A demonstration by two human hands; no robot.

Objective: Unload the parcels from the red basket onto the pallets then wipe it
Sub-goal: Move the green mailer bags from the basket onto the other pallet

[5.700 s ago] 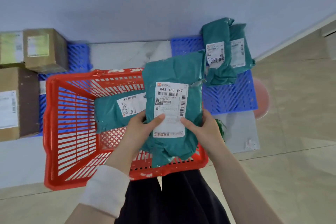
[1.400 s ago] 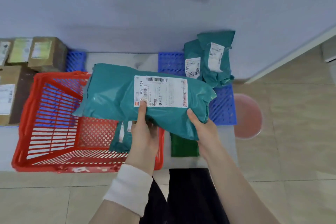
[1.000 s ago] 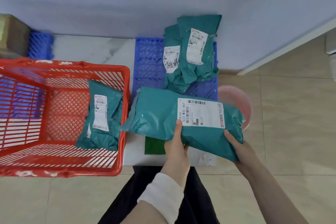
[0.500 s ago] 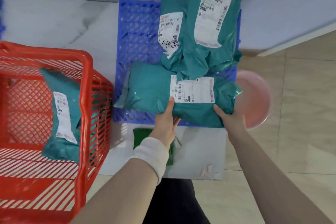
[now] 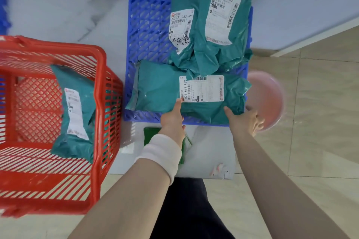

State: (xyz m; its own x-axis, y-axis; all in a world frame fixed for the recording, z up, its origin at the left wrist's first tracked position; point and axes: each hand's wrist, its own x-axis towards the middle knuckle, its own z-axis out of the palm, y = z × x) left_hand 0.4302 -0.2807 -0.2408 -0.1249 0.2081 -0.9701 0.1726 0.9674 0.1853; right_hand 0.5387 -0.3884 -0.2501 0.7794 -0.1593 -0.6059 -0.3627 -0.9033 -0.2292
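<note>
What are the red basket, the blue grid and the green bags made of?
The red basket looks like hard moulded plastic: glossy, one colour, slotted walls. The blue pallet seems similar stiff plastic, cast as an open lattice. The green parcel at its front edge is probably thin plastic film: shiny and wrinkled, with a white label, likely paper, stuck on.
</note>
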